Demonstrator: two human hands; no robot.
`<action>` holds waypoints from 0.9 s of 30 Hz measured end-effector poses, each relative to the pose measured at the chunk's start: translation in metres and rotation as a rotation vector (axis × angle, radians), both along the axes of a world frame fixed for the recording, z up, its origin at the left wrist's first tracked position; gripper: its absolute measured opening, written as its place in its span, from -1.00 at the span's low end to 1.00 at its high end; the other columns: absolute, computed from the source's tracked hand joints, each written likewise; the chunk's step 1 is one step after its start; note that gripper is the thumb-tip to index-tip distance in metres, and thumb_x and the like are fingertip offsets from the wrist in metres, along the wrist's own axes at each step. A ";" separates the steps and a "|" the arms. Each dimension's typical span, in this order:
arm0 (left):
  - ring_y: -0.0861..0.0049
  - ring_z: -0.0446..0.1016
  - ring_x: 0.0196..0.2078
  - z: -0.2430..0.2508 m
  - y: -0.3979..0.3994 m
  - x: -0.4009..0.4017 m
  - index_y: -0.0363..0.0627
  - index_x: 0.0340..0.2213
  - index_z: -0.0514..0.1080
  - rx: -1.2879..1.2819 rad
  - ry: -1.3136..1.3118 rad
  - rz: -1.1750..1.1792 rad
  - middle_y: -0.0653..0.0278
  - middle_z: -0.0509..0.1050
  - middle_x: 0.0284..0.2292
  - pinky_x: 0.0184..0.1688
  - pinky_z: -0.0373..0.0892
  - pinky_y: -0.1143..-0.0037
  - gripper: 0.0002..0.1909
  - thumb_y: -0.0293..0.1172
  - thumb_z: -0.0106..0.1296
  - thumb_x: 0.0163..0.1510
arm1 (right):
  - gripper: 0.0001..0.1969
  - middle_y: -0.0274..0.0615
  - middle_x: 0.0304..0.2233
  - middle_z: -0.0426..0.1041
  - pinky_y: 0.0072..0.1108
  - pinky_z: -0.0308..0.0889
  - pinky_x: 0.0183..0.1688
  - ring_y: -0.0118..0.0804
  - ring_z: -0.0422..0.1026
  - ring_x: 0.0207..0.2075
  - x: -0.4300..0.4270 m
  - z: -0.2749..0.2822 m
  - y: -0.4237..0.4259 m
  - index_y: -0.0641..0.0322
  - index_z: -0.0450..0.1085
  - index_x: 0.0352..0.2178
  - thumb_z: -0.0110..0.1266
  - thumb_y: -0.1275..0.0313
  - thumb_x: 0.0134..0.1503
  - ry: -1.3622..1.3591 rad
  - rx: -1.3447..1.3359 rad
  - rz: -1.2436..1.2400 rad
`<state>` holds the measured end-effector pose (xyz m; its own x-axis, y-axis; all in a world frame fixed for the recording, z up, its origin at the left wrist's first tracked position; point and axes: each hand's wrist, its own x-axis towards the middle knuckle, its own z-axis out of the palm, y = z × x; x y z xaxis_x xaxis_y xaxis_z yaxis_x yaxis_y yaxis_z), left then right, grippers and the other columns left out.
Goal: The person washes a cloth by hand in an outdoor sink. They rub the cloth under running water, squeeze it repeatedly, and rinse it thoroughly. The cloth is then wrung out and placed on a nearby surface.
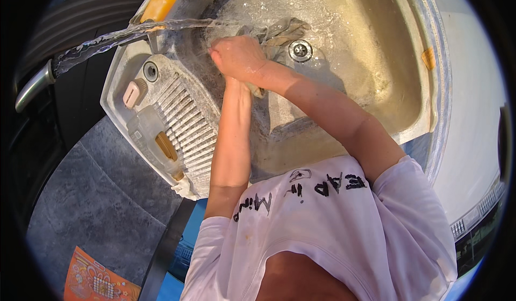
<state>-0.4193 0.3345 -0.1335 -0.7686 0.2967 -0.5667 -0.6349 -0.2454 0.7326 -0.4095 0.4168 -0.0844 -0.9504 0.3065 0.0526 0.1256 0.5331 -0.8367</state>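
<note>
A wet greyish cloth [288,31] lies bunched in the basin of a stone-like laundry sink [375,111], beside the metal drain [300,51]. My right hand [242,57] is closed on the cloth, and an end of it sticks out below the wrist. My left hand [233,77] is under the right one, mostly hidden, so its fingers cannot be made out. Water [121,35] streams from a metal faucet [36,85] at the left and lands in the basin just beyond my hands. Shallow water glistens on the basin floor.
Left of the basin is a ribbed washboard [189,119] with a second drain [150,71], a pink brush [131,94] and a clear plastic bottle [149,133]. An orange soap bar [159,4] sits on the rim. An orange printed bag or sheet [98,277] lies lower left.
</note>
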 end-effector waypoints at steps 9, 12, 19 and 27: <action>0.69 0.24 -0.40 0.070 -0.007 0.004 -0.12 -0.60 0.36 -0.361 0.262 -0.137 0.46 0.33 -0.44 -0.24 0.18 0.66 -0.75 -0.33 0.06 0.11 | -0.55 -0.02 -0.12 0.38 -0.34 0.32 -0.11 -0.06 0.39 -0.12 0.088 -0.086 0.094 0.17 0.26 -0.04 0.09 0.40 -0.02 -0.703 -0.173 0.118; 0.71 0.09 -0.41 0.076 -0.020 0.010 -0.05 -0.73 0.07 -0.332 0.395 -0.320 0.48 0.12 -0.50 -0.24 0.00 0.73 -0.54 -0.41 0.15 0.02 | -0.50 -0.13 -0.10 0.35 -0.34 0.31 -0.07 -0.10 0.35 -0.09 0.094 -0.089 0.094 0.09 0.23 0.01 0.10 0.40 -0.01 -0.578 0.075 -0.026; 0.63 0.23 -0.26 0.153 -0.010 0.016 -0.04 -0.57 0.15 -0.267 0.624 -0.341 0.39 0.28 -0.35 -0.13 0.16 0.62 -0.55 -0.58 0.31 -0.27 | -0.78 -0.20 -0.31 0.44 -0.41 0.35 -0.22 -0.13 0.41 -0.25 0.052 -0.107 0.103 0.02 0.44 -0.24 -0.07 0.32 0.10 -0.283 0.187 -0.027; 0.44 0.40 -0.18 0.168 -0.067 -0.020 -0.12 -0.18 0.24 -0.377 0.483 0.315 0.13 0.41 -0.23 -0.15 0.38 0.45 -0.63 -0.54 0.12 -0.03 | -0.84 -0.20 -0.52 0.37 -0.61 0.25 -0.44 -0.40 0.36 -0.48 0.079 0.063 0.198 0.26 0.42 -0.40 0.11 0.64 -0.08 0.547 0.492 -0.213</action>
<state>-0.4392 0.2672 0.0341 -0.9782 -0.1321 -0.1600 -0.1563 -0.0379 0.9870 -0.3309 0.6151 -0.0219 -0.6726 0.2999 0.6765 -0.0961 0.8711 -0.4817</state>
